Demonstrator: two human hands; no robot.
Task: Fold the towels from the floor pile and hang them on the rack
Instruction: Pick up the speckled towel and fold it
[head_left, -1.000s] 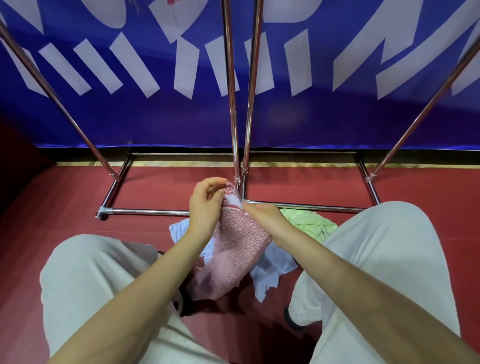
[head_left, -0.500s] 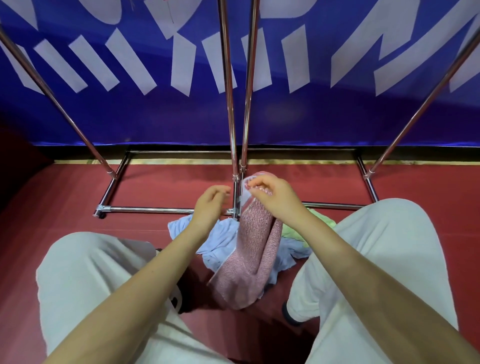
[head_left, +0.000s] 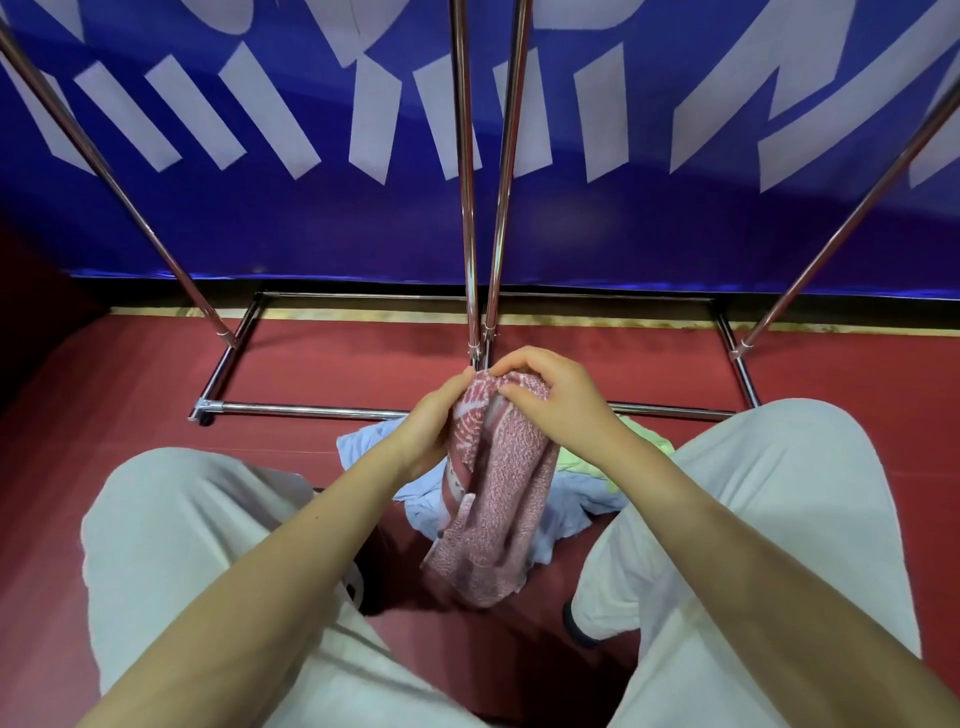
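- Hands now meeting at the top of the pink towel (head_left: 493, 478); half a second back only the right one pinching it, the left hanging free just beside.
- Left hand (head_left: 431, 426) now curling against the towel's left upper edge, fingers closing on the cloth, thumb tip reaching the top.
- Right hand (head_left: 545, 400) gripping over the towel's crown, fingers bent down across the gathered fold.
- Towel hanging bunched and lengthwise below both hands, lower end dangling between the knees, clear of the floor as far as can be told.
- Meaning for the task, as a judgement: regaining a two-handed hold, likely hunting for corners or an edge before spreading and folding; folding proper not yet done, cloth looking crumpled rather than squared.
- Resting under and behind the hanging towel: blue towel (head_left: 374, 447) on the floor, below the left hand.
- Peeking out beneath the right wrist: green towel (head_left: 644, 447), also on the floor, so at least two pieces waiting in the pile.
- Standing just beyond the hands: rack (head_left: 470, 208), chrome uprights rising from a floor frame; no towel showing on any visible part of it.
- Judging progress as early, with hanging yet to come for this towel.
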